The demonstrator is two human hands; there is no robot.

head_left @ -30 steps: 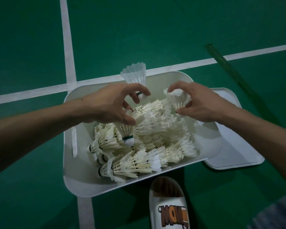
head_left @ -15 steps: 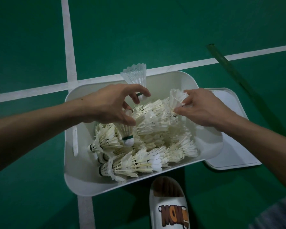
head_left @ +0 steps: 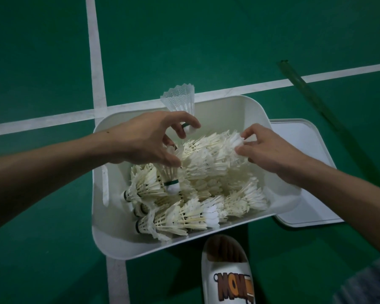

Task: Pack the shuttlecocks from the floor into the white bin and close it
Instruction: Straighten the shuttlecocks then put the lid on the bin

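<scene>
The white bin [head_left: 110,238] stands open on the green floor and holds several feather shuttlecocks [head_left: 195,194], some nested in rows. My left hand [head_left: 149,141] hovers over the bin's far left part and holds two shuttlecocks: a nylon shuttlecock [head_left: 180,99] upright between two fingers, and a feather shuttlecock with a green band [head_left: 170,178] hanging cork down under the thumb. My right hand [head_left: 266,150] pinches the feathered end of a nested row of shuttlecocks [head_left: 211,154] at the bin's far right.
The bin's white lid [head_left: 305,172] lies flat on the floor to the right, partly under the bin. White court lines [head_left: 94,62] cross behind the bin. A dark green strip [head_left: 312,95] runs diagonally at the upper right. My foot in a white slipper [head_left: 228,275] is just below the bin.
My right hand has come down from above the pile to the end of the nested row and closed its fingers on it. My left hand has stayed in place with its two shuttlecocks.
</scene>
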